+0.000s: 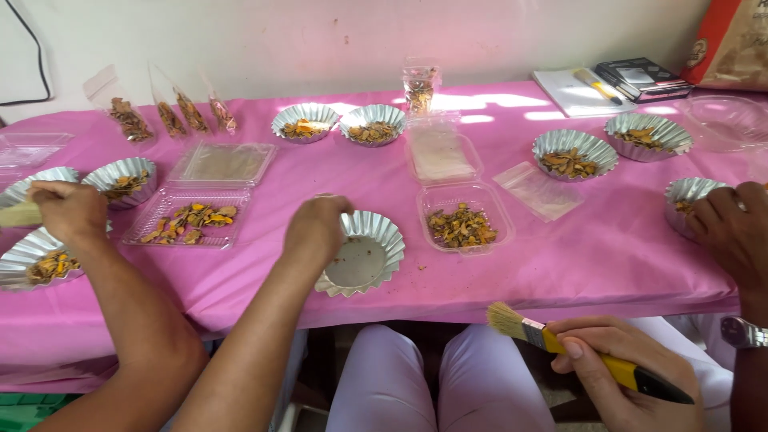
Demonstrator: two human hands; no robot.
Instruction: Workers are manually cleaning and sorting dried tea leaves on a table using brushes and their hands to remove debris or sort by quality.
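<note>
The person's right hand (616,368) is at about 5 o'clock, below the edge of the worktop (560,264) and over the lap. Its grip is closed around the yellow and black handle of a flat brush (560,348), and the bristles point toward 10 o'clock, touching nothing. I cannot find the person's left hand; the two arms coming from 7 o'clock seem to belong to a co-worker. One hand of this co-worker (316,232) rests on the rim of a foil cup (364,260) near the centre, which holds only a dusty film, so I judge it is emptied and ready for brushing, but not yet brushed. The other foil cups (574,152) from 9 to 2 o'clock are full of dried orange-brown pieces. A clear plastic box (462,224) just right of the empty cup is filled, and small bags (128,118) at 11 o'clock are packed. So the work looks partly done, with most cups left.
</note>
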